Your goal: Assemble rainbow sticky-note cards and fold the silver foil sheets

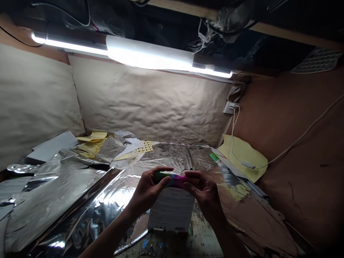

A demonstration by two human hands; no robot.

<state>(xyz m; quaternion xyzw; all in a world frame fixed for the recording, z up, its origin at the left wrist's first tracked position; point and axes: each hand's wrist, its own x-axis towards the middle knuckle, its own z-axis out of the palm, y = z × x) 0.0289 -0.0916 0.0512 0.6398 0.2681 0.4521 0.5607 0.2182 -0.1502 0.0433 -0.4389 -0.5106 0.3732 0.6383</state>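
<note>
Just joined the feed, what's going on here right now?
A person is holding a multicoloured cylindrical object in both hands, the left hand at one end and the right hand at the other. It is held over a white printed box. Crinkled silver foil covers much of the surface around it, and a sheet of yellow paper lies off to the right.

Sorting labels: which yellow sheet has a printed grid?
The small sheet of yellow labels at back centre, divided into little squares; the other yellow sheets look plain.
</note>
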